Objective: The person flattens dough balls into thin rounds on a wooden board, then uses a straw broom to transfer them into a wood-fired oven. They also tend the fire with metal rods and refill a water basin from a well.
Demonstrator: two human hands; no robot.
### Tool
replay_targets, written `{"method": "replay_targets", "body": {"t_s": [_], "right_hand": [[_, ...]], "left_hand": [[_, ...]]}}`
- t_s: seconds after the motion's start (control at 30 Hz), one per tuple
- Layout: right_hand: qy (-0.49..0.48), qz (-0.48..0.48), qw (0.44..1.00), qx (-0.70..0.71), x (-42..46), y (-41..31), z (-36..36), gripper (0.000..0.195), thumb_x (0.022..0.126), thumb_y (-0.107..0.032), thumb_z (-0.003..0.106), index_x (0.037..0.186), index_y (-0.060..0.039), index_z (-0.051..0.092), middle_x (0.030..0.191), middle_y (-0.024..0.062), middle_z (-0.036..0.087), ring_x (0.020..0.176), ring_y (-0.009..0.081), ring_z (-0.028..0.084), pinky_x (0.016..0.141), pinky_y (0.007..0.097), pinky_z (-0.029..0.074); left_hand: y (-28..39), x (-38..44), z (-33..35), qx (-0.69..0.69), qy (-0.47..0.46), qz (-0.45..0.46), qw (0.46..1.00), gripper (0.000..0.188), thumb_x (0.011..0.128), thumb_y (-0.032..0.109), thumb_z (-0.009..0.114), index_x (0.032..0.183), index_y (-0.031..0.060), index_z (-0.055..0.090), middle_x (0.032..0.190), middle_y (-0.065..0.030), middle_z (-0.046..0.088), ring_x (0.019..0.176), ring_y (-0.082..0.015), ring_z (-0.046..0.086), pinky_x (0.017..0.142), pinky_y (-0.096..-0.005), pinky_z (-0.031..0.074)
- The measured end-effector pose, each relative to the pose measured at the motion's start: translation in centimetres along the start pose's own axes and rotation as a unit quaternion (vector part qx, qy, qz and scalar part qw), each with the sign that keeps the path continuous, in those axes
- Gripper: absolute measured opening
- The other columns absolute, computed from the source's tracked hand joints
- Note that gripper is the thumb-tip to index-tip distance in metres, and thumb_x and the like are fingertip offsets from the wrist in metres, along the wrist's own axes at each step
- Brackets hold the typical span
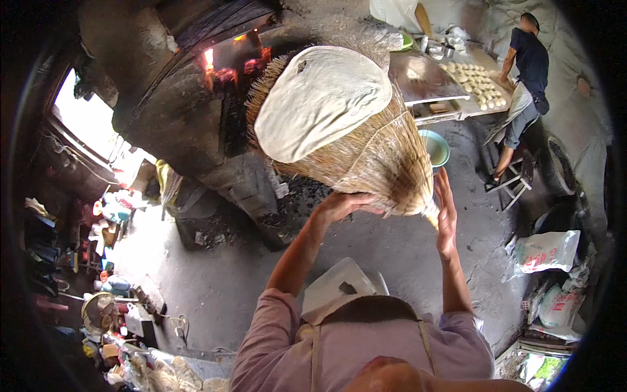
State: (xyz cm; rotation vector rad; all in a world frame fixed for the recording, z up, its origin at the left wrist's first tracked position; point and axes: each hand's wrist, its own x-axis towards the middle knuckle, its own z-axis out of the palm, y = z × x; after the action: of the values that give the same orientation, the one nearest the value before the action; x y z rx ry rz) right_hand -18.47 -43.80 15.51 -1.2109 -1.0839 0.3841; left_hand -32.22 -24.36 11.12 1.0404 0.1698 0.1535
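A large straw broom head (pixel 387 157) is held up before me, its bristles towards the fire at the upper left. A flat oval sheet of pale dough (pixel 323 100) lies spread over the bristles, with a small dark hole near its top. My left hand (pixel 348 206) grips the underside of the straw bundle. My right hand (pixel 445 213) is at the bound, narrow end, palm against it; its fingers are extended, and whether they grip it I cannot tell. A green-blue basin (pixel 436 148) shows just beyond my right fingertips.
A fire (pixel 225 73) burns in a dark oven at the upper left. At the upper right a person (pixel 530 68) stands by a table (pixel 477 110) bearing rows of dough pieces (pixel 477 83). A metal stool (pixel 512 183) and sacks (pixel 548 251) are at the right, clutter at the left.
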Motion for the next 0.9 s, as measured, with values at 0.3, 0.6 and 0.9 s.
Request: {"method": "replay_targets", "body": {"t_s": [0.3, 0.6, 0.9], "right_hand": [[-0.044, 0.334, 0.736, 0.587, 4.5, -1.2, 11.9, 0.052, 0.088, -0.04, 0.036, 0.117, 0.0015, 0.044, 0.109, 0.0188, 0.055, 0.1, 0.0314, 0.053, 0.088, 0.0369, 0.043], [-0.118, 0.4, 0.766, 0.49, 1.9, 0.6, 9.3, 0.04, 0.086, -0.026, 0.043, 0.118, -0.0017, 0.044, 0.105, 0.0153, 0.056, 0.089, 0.028, 0.06, 0.074, 0.0405, 0.052], [0.068, 0.081, 0.99, -0.091, 0.3, 1.2, 7.9, 0.012, 0.074, -0.006, 0.053, 0.076, 0.0036, 0.061, 0.08, 0.0066, 0.058, 0.065, 0.0124, 0.054, 0.056, 0.0236, 0.044]], "left_hand": [[-5.0, 1.9, 1.7, 0.02, 0.081, 0.075, 0.994, 0.039, 0.083, 0.013, 0.054, 0.119, 0.0046, 0.043, 0.118, -0.0128, 0.048, 0.113, -0.0233, 0.044, 0.094, -0.0372, 0.039], [-8.8, 1.8, 3.2, -0.065, 0.086, 0.08, 0.991, 0.041, 0.085, 0.019, 0.051, 0.122, 0.0061, 0.039, 0.119, -0.0096, 0.046, 0.114, -0.0201, 0.042, 0.096, -0.0343, 0.036], [-10.3, 2.2, 3.7, -0.091, 0.065, 0.087, 0.99, 0.043, 0.088, 0.025, 0.047, 0.125, 0.0075, 0.035, 0.119, -0.0064, 0.043, 0.115, -0.0168, 0.039, 0.097, -0.0314, 0.032]]}}
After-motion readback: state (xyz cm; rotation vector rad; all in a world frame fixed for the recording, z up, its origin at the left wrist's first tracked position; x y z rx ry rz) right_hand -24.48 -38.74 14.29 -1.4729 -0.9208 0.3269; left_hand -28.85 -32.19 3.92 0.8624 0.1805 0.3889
